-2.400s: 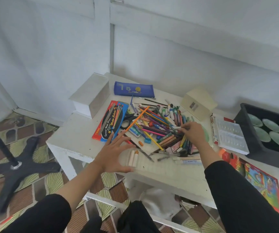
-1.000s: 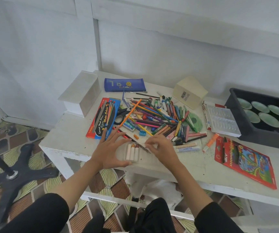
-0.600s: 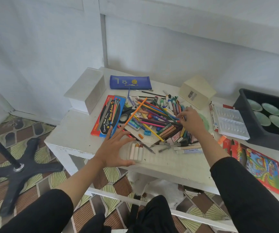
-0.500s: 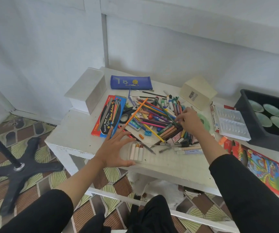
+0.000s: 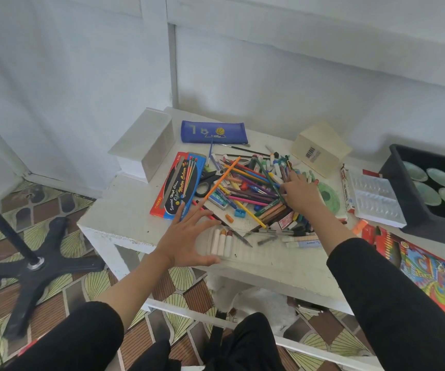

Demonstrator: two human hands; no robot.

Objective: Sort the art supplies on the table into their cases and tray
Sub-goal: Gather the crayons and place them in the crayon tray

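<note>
Head view, sorting under way. My left hand lies open, fingers spread, pressing down the left end of the clear tray at the near edge of the counter. Just past its thumb, three pastels lie side by side in the tray's slots. The slots toward my right arm look unfilled.

My right hand is out in the pile, well beyond the tray, with its fingers dug in among pencils and markers. Whether it has pinched anything I cannot tell, as the fingertips are lost in the clutter.

What changed: a second ago this hand was down at the tray, close beside the left, setting a pastel against the others. The row was two a little earlier and now counts three. The right hand has since swung back to the pile, while the left has stayed planted on the tray. I read that as one drop finished and the next pick begun. It is a one-at-a-time cycle, and most of the pile is unsorted.

Beyond the left fingertips lies the pencil case, with scissors between it and the pile. A blue pouch sits past the pile. Right of my right hand are a pastel box and a black bin.
</note>
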